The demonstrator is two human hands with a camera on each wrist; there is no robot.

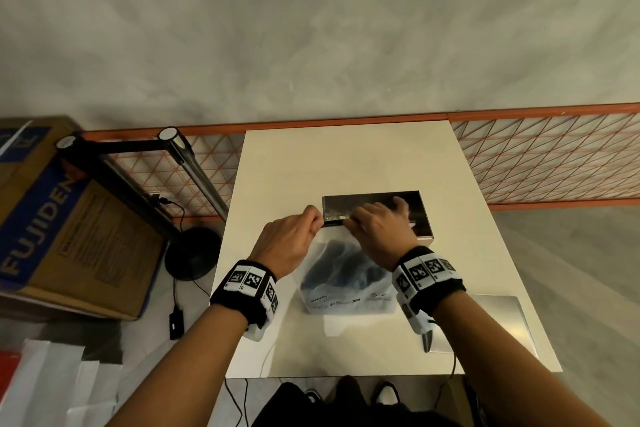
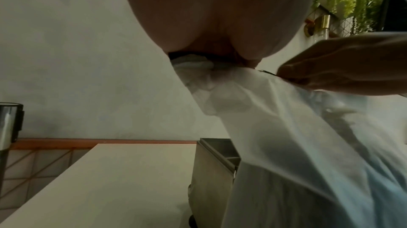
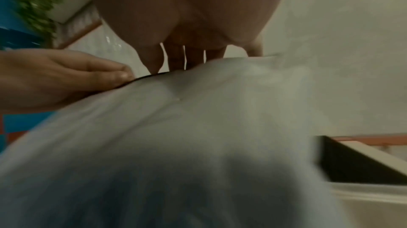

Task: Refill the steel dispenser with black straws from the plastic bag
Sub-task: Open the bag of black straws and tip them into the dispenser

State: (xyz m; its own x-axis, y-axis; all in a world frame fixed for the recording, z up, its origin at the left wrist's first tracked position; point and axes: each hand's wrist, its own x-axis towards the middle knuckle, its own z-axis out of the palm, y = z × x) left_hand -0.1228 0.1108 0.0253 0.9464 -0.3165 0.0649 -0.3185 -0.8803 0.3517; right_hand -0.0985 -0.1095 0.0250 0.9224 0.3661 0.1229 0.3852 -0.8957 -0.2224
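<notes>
While the plastic bag (image 1: 346,274) of black straws (image 1: 343,265) hangs over the bench (image 1: 287,163), left hand (image 1: 291,239) at 11 o'clock and right hand (image 1: 381,229) at 1 o'clock each keep a pinching grip on its mouth; pull evenly apart. Beyond, at 12 o'clock, waits the steel dispenser (image 1: 363,204).

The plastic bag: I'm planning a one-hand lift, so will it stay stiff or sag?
Probably sags: the plastic bag is thin, translucent film, wrinkling where the left hand and right hand pinch its top edge. The dark contents sit low, so it would likely hang bottom-heavy.
</notes>
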